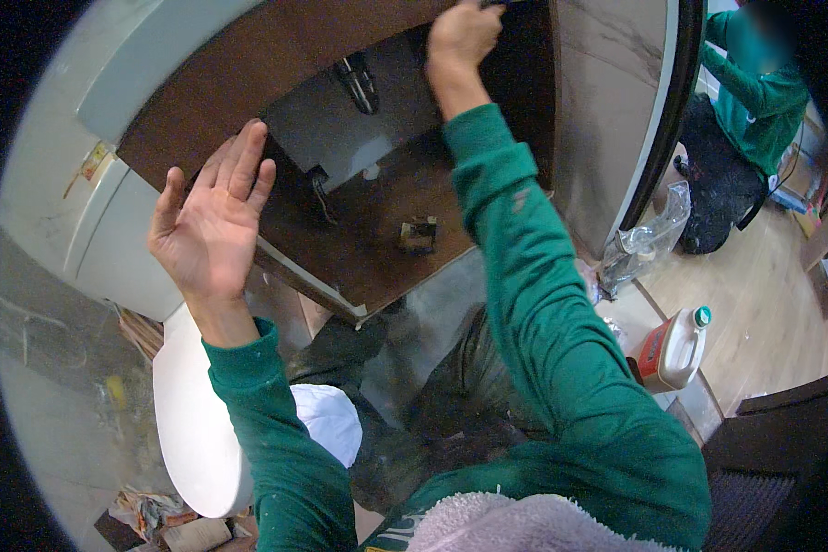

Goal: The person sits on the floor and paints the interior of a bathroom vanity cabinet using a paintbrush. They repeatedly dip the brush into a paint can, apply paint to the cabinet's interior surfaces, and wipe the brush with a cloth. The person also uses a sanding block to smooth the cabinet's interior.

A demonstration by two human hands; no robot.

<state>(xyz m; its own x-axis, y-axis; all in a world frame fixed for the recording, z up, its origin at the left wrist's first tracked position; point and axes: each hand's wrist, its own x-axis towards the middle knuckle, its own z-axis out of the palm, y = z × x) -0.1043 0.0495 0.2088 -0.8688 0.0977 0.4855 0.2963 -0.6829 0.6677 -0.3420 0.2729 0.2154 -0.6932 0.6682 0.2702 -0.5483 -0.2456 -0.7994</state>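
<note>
In front of me is a brown cabinet with its inside exposed. My left hand is raised beside the cabinet's left side, palm up and fingers stretched, holding nothing. My right hand reaches to the cabinet's upper right, its fingers curled round a small dark thing cut off by the picture's top edge; its kind is hidden. Inside the cabinet hang dark shiny pipes. A dark hose-like piece and a small boxy object are lower down, near the cabinet floor.
At left stands a white toilet, with debris below it. On the right are a white jug with a green cap, a clear plastic bag and a crouching person in green. A white rounded item is by my left forearm.
</note>
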